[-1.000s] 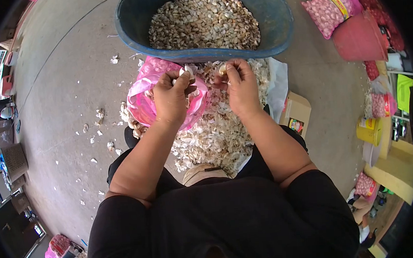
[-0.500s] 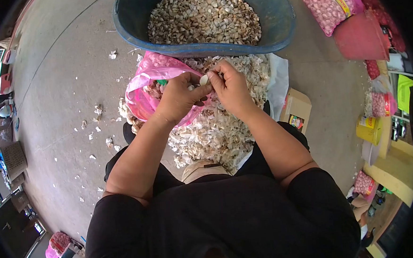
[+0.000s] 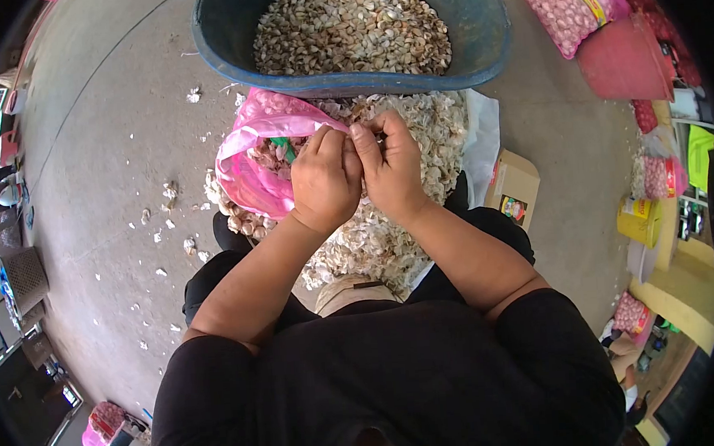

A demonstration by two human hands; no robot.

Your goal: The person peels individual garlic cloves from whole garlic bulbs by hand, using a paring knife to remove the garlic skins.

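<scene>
My left hand (image 3: 321,178) and my right hand (image 3: 393,168) meet above the pile, both closed, with thumbs and fingertips pressed together. The garlic between them is hidden behind my fingers. A pink mesh bag (image 3: 238,170) lies gaping beside my left hand, with garlic bulbs and a bit of green inside. Below both hands spreads a heap of dry garlic skins (image 3: 375,246). Several whole garlic bulbs (image 3: 252,224) rest at the bag's lower edge.
Beyond my hands stands a large blue tub (image 3: 478,60) holding loose garlic cloves (image 3: 353,29). A cardboard piece (image 3: 514,182) lies at right. Full pink garlic sacks (image 3: 565,16), a red tub (image 3: 621,60) and a yellow container (image 3: 636,221) line the right side. Skin scraps dot the floor.
My left hand has turned over, so its back faces up and its fingers curl inward. The pale garlic clove seen between my fingertips earlier is now hidden.
</scene>
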